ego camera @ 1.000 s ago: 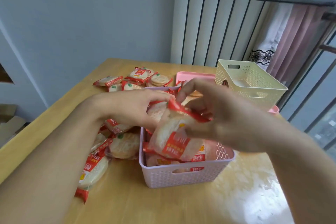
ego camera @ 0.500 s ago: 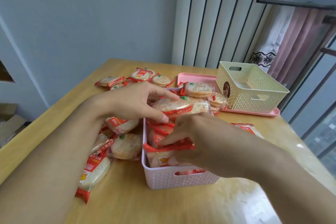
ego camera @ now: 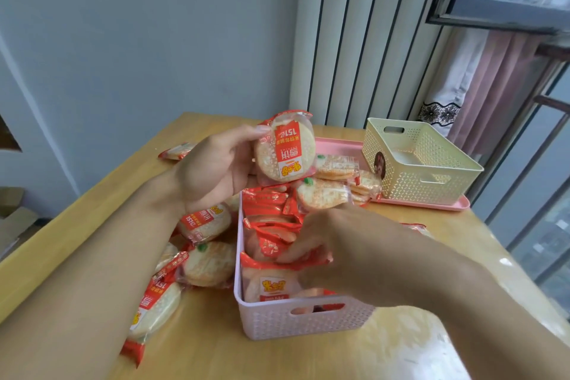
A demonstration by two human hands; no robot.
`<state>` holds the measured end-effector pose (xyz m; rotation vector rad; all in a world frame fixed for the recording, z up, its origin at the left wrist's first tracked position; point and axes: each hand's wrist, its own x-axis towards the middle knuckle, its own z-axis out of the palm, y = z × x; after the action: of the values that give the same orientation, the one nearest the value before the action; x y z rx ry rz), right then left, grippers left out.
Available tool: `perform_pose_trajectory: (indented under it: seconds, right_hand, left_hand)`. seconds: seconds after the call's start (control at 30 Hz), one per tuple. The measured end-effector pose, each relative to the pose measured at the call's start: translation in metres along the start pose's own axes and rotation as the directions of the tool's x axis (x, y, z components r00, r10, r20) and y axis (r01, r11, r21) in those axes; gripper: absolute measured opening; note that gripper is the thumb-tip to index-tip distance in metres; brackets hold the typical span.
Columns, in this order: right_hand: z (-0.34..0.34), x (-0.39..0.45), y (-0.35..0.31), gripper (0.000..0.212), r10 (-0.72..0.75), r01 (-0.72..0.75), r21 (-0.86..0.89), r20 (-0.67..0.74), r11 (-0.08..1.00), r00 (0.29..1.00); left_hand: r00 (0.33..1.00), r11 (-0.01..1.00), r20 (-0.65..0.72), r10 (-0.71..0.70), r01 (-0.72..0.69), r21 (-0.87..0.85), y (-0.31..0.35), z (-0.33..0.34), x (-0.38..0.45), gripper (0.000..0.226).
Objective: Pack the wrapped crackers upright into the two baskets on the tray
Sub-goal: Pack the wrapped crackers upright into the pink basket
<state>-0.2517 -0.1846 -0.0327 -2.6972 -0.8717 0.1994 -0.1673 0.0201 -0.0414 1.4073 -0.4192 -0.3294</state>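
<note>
My left hand (ego camera: pixel 212 166) holds a wrapped cracker (ego camera: pixel 285 149) upright in the air above the far end of the pink basket (ego camera: pixel 296 319). That basket sits on the table near me and holds several red-wrapped crackers standing on edge. My right hand (ego camera: pixel 348 253) reaches into it, fingers curled on the top edge of one packed cracker (ego camera: pixel 271 276). The cream basket (ego camera: pixel 419 163) stands empty on the pink tray (ego camera: pixel 431 203) at the back right.
Loose wrapped crackers (ego camera: pixel 206 265) lie piled on the wooden table (ego camera: pixel 216 358) left of the pink basket, and more (ego camera: pixel 336 182) are heaped at its far end against the tray. A window and curtain are on the right.
My left hand has picked a cracker off the pile behind the pink basket and raised it. My right hand stays inside the basket, pressing packed crackers toward the near wall.
</note>
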Motion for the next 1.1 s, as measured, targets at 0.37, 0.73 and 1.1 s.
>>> perform_pose_trajectory:
  seconds: [0.37, 0.73, 1.1]
  right_hand:
    - [-0.029, -0.001, 0.032, 0.043, 0.294, -0.087, 0.349, -0.601, 0.933, 0.743]
    - [-0.056, -0.026, 0.050, 0.033, 0.139, 0.113, 0.555, -0.392, 0.824, 0.909]
    - [-0.009, -0.004, 0.027, 0.032, 0.169, -0.164, -0.197, 0.012, 0.967, 0.985]
  left_hand:
    - [0.984, 0.999, 0.172, -0.035, 0.042, -0.033, -0.007, 0.025, -0.001, 0.061]
    - [0.893, 0.097, 0.078, -0.442, -0.038, 0.995, 0.001, 0.033, -0.029, 0.116]
    - [0.908, -0.076, -0.096, -0.408, 0.072, 0.995, -0.022, 0.042, -0.025, 0.139]
